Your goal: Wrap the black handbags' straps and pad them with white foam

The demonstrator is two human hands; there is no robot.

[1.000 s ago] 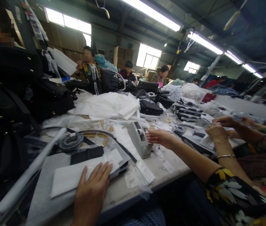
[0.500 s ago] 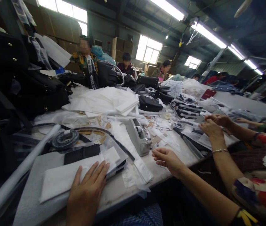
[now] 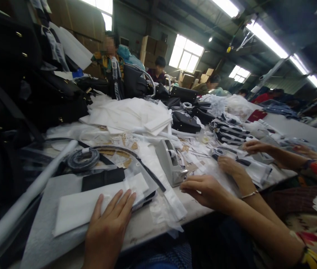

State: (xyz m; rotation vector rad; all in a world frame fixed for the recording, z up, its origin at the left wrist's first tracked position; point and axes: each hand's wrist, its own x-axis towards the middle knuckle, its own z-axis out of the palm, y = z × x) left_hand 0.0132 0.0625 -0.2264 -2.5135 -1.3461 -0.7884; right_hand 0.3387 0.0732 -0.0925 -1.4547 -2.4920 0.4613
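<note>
My left hand (image 3: 108, 226) lies flat with fingers spread on a folded white sheet (image 3: 76, 213). Beneath that sheet are a larger grey-white sheet (image 3: 42, 220) and a black piece (image 3: 101, 180), partly covered. My right hand (image 3: 207, 191) is pinched, thumb against fingers, just right of a grey tape dispenser (image 3: 165, 158). What sits between those fingertips is too small to make out. Beside the dispenser run clear plastic strips (image 3: 177, 203). A plastic-wrapped coiled strap (image 3: 82, 160) rests beyond the folded sheet.
Black bags (image 3: 4, 93) are heaped at left, near a long white roll (image 3: 32, 190). A pile of white sheets (image 3: 127, 116) covers the table's middle. Close on the right, a co-worker's hands (image 3: 233, 166) handle plastic-wrapped items. More people are across the table.
The view has shifted, so most things appear lower and farther right. My left hand stays on the folded sheet; my right hand stays pinched near the dispenser. The co-worker's hands have moved apart.
</note>
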